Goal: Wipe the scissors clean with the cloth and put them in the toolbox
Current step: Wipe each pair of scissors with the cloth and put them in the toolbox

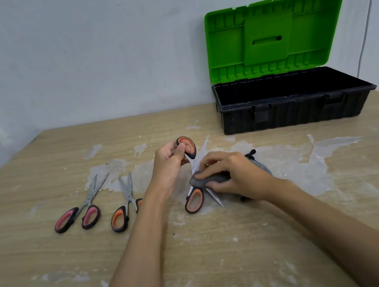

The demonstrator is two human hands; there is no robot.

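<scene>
Orange-handled scissors (pixel 194 199) lie spread wide at the table's middle. My left hand (pixel 169 165) pinches their upper handle loop. My right hand (pixel 232 175) grips a grey cloth (pixel 208 180) bunched around the blades near the pivot. A second orange-handled pair (pixel 124 203) lies closed just left of my left forearm, partly hidden by it. A pink-handled pair (pixel 82 210) lies further left. The toolbox (pixel 290 112), black with a green lid standing open, sits at the back right against the wall, and its inside looks empty.
The wooden table (pixel 201 253) has patches of worn white paint. A white wall stands behind it, and a thin cable (pixel 369 3) runs down the wall to the right of the toolbox. The table's front edge is close to me.
</scene>
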